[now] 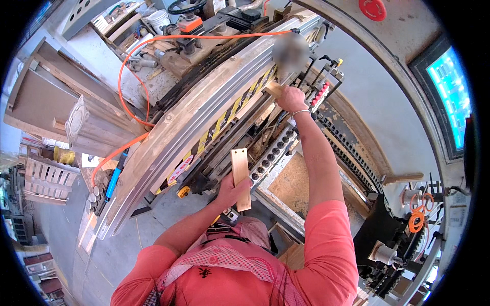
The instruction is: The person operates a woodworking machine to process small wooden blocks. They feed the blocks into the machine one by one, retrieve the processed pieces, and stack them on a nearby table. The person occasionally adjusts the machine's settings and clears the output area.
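Note:
My left hand [234, 192] is wrapped round a short flat wooden board [240, 168], held upright in front of my body. Two small dark holes show near the board's top end. My right arm is stretched far forward, and my right hand [292, 99] is closed on a pale wooden piece [274, 90] at the machine's work area. Fingers hide part of that piece. Just beyond it is a blurred patch. A black-and-yellow striped strip [224, 125] runs along the machine beam beside it.
A long metal-edged beam [168, 122] crosses from lower left to upper right. An orange hose [120, 76] loops over it. Black round knobs [265, 163] line the machine near my right forearm. At right are a lit screen [449, 86] and a red push button [372, 9].

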{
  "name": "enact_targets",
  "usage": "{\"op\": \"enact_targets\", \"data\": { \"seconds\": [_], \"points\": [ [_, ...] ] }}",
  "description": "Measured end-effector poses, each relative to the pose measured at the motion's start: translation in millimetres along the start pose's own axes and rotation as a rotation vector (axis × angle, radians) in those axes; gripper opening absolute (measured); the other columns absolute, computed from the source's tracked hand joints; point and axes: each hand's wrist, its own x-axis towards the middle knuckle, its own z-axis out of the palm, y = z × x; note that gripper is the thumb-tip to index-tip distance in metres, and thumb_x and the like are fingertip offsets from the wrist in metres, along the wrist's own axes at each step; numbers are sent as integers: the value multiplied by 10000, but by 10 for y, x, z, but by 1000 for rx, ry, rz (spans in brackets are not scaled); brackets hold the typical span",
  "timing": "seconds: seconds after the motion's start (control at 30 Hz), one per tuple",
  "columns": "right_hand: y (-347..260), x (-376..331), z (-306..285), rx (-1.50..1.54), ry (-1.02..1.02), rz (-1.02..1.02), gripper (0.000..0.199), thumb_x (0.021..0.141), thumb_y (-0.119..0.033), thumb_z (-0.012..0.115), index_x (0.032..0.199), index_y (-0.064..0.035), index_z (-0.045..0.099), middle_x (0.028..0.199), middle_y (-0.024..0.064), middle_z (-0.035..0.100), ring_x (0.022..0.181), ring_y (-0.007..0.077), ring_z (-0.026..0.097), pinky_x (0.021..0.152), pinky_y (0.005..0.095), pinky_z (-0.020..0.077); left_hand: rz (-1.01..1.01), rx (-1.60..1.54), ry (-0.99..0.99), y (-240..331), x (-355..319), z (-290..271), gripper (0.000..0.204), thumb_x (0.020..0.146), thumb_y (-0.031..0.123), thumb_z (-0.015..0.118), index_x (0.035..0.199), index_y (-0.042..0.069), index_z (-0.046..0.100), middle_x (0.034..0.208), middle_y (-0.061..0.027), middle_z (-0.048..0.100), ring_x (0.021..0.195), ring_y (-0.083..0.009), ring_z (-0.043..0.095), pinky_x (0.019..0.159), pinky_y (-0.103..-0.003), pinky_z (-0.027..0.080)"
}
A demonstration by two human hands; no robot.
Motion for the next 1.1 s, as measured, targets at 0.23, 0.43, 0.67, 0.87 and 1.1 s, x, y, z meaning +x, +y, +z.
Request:
{"op": "enact_targets", "data": {
  "seconds": [0.23,0.43,0.67,0.87,1.1],
  "points": [
    [31,-11,63,33,-17,9,430,726,-340,636,999,-11,592,968,170,639,936,305,612,812,395,490,25,-1,-23,10,9,4,202,860,125,548,1016,-2,526,796,-22,581,699,-80,547,599,-245,465],
    [-54,-167,86,38,15,52,396,699,-310,647,943,0,618,955,175,638,924,306,617,802,383,499,47,22,-31,-50,25,-31,226,872,128,539,1065,17,500,789,-33,589,679,-93,557,585,-253,474],
    [-48,-98,34,47,-14,96,355,661,-312,668,892,-42,660,949,140,646,901,276,627,781,361,512,18,32,-23,-86,26,-33,243,878,126,532,1093,23,488,777,-38,590,667,-101,560,570,-255,474],
    [-82,-97,22,72,-27,131,359,650,-298,673,898,-37,665,951,148,649,904,286,627,780,360,513,26,58,-22,-59,17,-6,238,879,117,527,1095,20,496,781,-38,594,673,-100,564,583,-255,475],
    [-97,-69,40,73,-8,86,350,646,-293,670,885,-37,666,923,162,650,887,297,628,776,366,511,43,85,-43,-40,28,-10,246,879,109,525,1101,10,491,788,-36,590,683,-101,564,595,-255,475]
  ]
}}
